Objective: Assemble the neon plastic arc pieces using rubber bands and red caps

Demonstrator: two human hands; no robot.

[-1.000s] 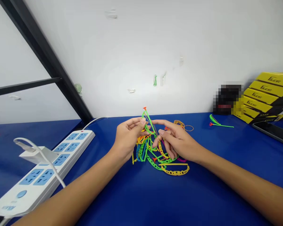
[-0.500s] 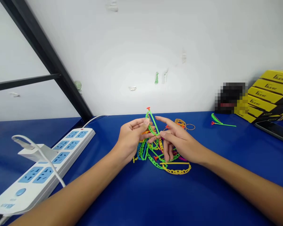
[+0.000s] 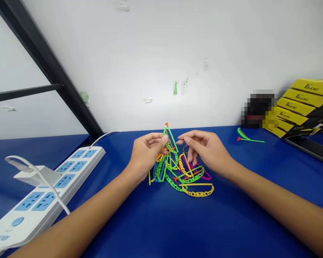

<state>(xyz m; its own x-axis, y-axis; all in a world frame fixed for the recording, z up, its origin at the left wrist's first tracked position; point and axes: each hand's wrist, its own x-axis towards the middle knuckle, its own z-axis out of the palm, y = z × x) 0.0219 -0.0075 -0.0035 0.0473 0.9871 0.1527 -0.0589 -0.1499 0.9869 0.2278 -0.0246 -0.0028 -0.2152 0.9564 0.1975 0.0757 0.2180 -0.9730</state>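
My left hand is closed, thumb and fingers pinching a small green plastic toy bow above the table. A green toy arrow with an orange suction-cup tip rises beside the bow, slanting up to the left. How the arrow is held is partly hidden by my fingers. To the right, my right hand hovers apart from the bow, its fingers loosely bent with gaps between them. Below both hands lies a pile of toy bows and arrows in green, yellow, blue and pink, including a yellow bow at the front. A rubber band shows partly behind my right hand.
A white power strip with a plugged-in adapter and cable lies at left. On the right, a green bow and arrow lie apart, near a dark phone and stacked yellow boxes. A white wall stands behind the blue table.
My right hand has come away from the green bow and arrow, moving slightly up and right, its index finger now more bent. My left hand keeps its hold. The view has shifted slightly.
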